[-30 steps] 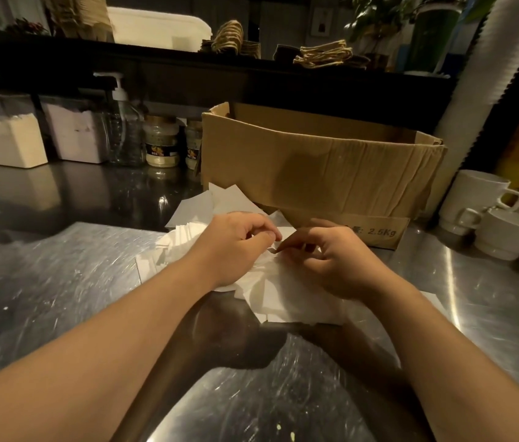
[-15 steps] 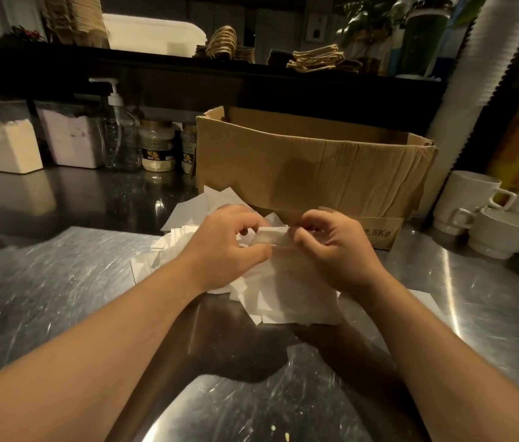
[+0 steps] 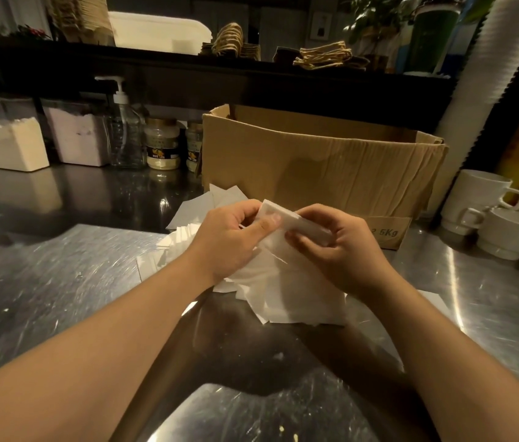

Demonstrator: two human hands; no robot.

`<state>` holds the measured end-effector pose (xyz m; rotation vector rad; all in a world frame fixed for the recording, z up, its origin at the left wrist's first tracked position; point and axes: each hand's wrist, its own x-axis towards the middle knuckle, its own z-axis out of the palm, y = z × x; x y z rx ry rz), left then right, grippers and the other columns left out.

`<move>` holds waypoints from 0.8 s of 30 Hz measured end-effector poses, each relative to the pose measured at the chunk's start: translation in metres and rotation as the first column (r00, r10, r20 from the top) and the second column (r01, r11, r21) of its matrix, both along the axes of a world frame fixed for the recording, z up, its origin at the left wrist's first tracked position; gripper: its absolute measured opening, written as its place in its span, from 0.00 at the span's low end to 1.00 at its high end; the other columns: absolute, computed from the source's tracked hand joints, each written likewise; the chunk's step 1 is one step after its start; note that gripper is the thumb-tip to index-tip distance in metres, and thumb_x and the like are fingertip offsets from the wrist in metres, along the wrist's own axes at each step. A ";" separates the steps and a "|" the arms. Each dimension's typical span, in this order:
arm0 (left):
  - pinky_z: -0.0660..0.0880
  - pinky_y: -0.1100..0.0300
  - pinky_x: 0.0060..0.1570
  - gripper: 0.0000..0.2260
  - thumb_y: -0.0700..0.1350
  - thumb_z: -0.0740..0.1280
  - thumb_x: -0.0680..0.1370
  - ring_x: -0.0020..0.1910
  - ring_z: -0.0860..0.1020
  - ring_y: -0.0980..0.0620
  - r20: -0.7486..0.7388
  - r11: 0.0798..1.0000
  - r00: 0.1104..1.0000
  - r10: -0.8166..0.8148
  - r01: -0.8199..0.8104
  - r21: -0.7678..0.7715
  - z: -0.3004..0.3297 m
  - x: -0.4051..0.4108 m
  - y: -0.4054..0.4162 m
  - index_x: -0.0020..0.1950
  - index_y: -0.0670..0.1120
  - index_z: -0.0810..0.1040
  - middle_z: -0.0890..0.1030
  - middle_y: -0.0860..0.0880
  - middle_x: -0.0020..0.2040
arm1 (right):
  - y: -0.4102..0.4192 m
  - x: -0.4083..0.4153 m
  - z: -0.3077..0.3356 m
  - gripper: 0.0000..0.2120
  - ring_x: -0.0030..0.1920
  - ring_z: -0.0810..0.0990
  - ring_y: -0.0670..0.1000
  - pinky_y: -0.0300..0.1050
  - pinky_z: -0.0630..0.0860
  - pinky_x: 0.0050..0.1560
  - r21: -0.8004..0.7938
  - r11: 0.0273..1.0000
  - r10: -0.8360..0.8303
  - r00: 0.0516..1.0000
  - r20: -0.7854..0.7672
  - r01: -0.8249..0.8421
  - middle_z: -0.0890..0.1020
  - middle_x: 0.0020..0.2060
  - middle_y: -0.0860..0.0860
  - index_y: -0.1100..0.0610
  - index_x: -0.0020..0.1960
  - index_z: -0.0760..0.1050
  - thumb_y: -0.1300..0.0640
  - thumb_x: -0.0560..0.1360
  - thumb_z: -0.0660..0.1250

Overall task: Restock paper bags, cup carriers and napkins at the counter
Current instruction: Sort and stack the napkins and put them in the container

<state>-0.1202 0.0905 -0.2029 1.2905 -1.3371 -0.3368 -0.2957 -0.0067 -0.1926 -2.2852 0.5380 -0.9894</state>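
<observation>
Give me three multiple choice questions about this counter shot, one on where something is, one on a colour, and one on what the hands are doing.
1. Where is the cardboard box?
A. behind the napkin pile
B. on the upper shelf
C. under the counter

2. What colour are the mugs?
A. black
B. white
C. green

3. What are the left hand and right hand doing?
A. resting flat
B. gripping a mug
C. pinching a small napkin stack

Answers: 1 A, the box stands just beyond the pile. 2 B, all mugs at right are white. 3 C, fingers of both hands curl round the stack above the pile.
</observation>
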 end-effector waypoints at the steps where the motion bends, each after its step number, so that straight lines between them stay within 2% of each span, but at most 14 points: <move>1: 0.77 0.36 0.48 0.14 0.64 0.68 0.74 0.46 0.79 0.34 -0.046 0.999 0.998 -0.051 0.051 0.000 0.000 0.001 0.000 0.48 0.56 0.85 0.83 0.39 0.46 | 0.000 0.000 0.001 0.06 0.50 0.82 0.45 0.50 0.83 0.51 0.040 0.999 0.006 1.000 0.028 -0.007 0.84 0.46 0.41 0.46 0.53 0.82 0.53 0.76 0.73; 2: 0.76 0.38 0.47 0.15 0.64 0.68 0.74 0.45 0.78 0.35 -0.090 0.995 0.991 -0.096 0.097 0.000 0.001 0.002 0.000 0.49 0.55 0.85 0.82 0.39 0.45 | 0.001 0.000 0.002 0.05 0.49 0.82 0.45 0.48 0.83 0.50 0.089 0.996 0.008 0.998 0.055 -0.013 0.84 0.46 0.42 0.47 0.53 0.82 0.54 0.77 0.72; 5: 0.76 0.55 0.46 0.18 0.59 0.70 0.71 0.42 0.79 0.51 -0.211 0.981 0.961 -0.182 0.193 0.033 0.003 0.004 0.002 0.54 0.49 0.82 0.81 0.49 0.43 | 0.003 0.002 0.006 0.04 0.48 0.83 0.48 0.46 0.84 0.49 0.302 0.952 -0.004 0.983 0.184 -0.053 0.84 0.46 0.46 0.52 0.53 0.81 0.55 0.78 0.71; 8: 0.81 0.53 0.49 0.21 0.54 0.74 0.68 0.47 0.83 0.52 -0.304 0.956 0.922 -0.240 0.279 0.091 0.003 0.004 0.002 0.58 0.47 0.80 0.83 0.51 0.46 | 0.005 0.003 0.009 0.05 0.51 0.84 0.53 0.48 0.84 0.48 0.520 0.850 -0.076 0.953 0.292 -0.091 0.84 0.50 0.51 0.55 0.55 0.79 0.56 0.80 0.70; 11: 0.82 0.50 0.54 0.19 0.51 0.79 0.71 0.51 0.84 0.47 -0.311 0.964 0.936 -0.163 0.219 0.154 0.006 -0.001 0.002 0.59 0.50 0.80 0.85 0.51 0.49 | 0.008 0.005 0.009 0.07 0.52 0.84 0.55 0.47 0.83 0.45 0.634 0.759 -0.065 0.951 0.302 -0.149 0.83 0.54 0.55 0.56 0.57 0.77 0.57 0.80 0.68; 13: 0.83 0.51 0.54 0.15 0.51 0.76 0.73 0.51 0.84 0.49 -0.328 0.970 0.940 -0.099 0.164 0.177 0.008 -0.004 0.001 0.58 0.53 0.80 0.86 0.52 0.49 | 0.010 0.008 0.007 0.06 0.53 0.83 0.56 0.47 0.83 0.44 0.672 0.723 -0.062 0.954 0.294 -0.160 0.83 0.53 0.55 0.56 0.58 0.77 0.59 0.81 0.67; 16: 0.83 0.51 0.53 0.10 0.50 0.74 0.76 0.52 0.85 0.49 -0.356 0.971 0.934 -0.038 0.118 0.206 0.009 -0.006 0.000 0.56 0.54 0.80 0.86 0.52 0.50 | 0.012 0.010 0.005 0.06 0.53 0.82 0.55 0.46 0.83 0.45 0.670 0.733 -0.068 0.968 0.243 -0.117 0.83 0.51 0.52 0.52 0.56 0.78 0.56 0.83 0.63; 21: 0.84 0.45 0.53 0.14 0.46 0.76 0.74 0.51 0.86 0.45 -0.460 0.974 0.888 -0.001 0.106 0.201 0.011 -0.008 0.001 0.58 0.48 0.81 0.87 0.46 0.50 | 0.014 0.012 0.006 0.08 0.53 0.82 0.55 0.52 0.84 0.52 0.652 0.753 -0.066 0.976 0.206 -0.087 0.84 0.48 0.50 0.50 0.55 0.80 0.51 0.84 0.62; 23: 0.83 0.44 0.52 0.14 0.44 0.77 0.73 0.51 0.86 0.42 -0.503 0.980 0.864 -0.001 0.102 0.173 0.011 -0.010 0.001 0.57 0.45 0.81 0.87 0.43 0.50 | 0.016 0.013 0.005 0.09 0.51 0.84 0.53 0.52 0.84 0.50 0.630 0.768 -0.016 0.980 0.199 -0.115 0.85 0.47 0.49 0.49 0.56 0.80 0.47 0.82 0.65; 24: 0.84 0.45 0.52 0.15 0.45 0.77 0.72 0.51 0.86 0.42 -0.519 0.983 0.855 -0.006 0.101 0.155 0.011 -0.011 0.001 0.57 0.44 0.81 0.87 0.42 0.50 | 0.016 0.013 0.003 0.09 0.49 0.85 0.50 0.48 0.84 0.47 0.591 0.797 0.018 0.984 0.175 -0.120 0.86 0.47 0.47 0.48 0.57 0.79 0.46 0.80 0.67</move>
